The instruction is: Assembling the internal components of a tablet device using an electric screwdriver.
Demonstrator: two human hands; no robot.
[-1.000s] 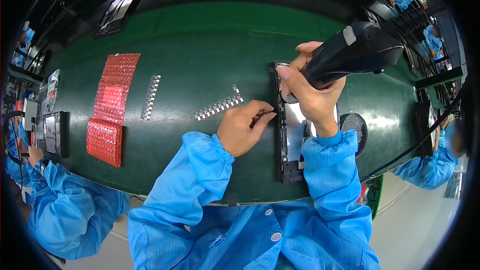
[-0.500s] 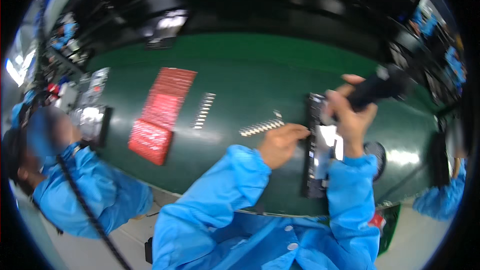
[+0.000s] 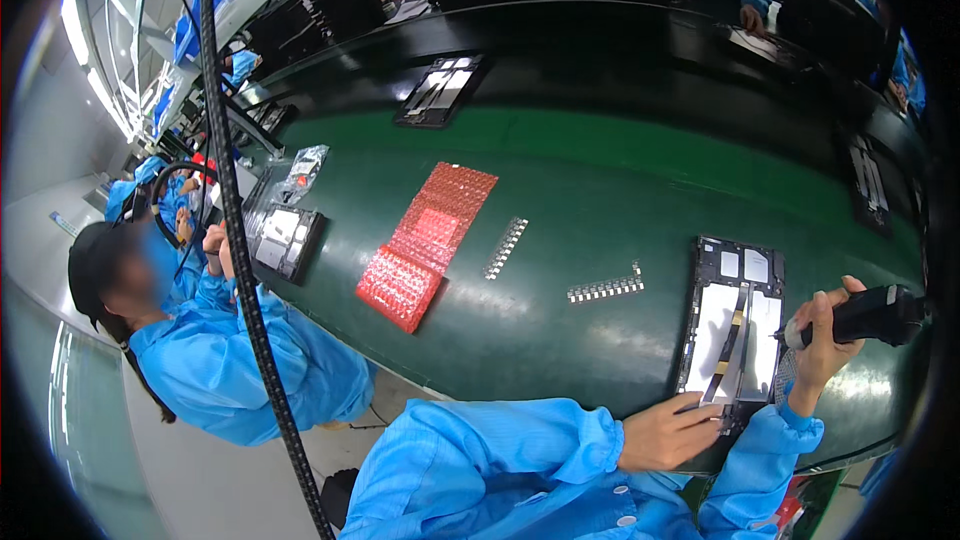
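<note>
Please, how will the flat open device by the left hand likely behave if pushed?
The device would probably slide rather than tip, since it lies flat. Its frame shows no sag, so it seems stiff. The exposed dark ribbon strip may be fragile.

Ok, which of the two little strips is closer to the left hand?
The right strip, lying nearly crosswise, is closer to the left hand; the other strip slants steeply beside the red bubble wrap.
</note>
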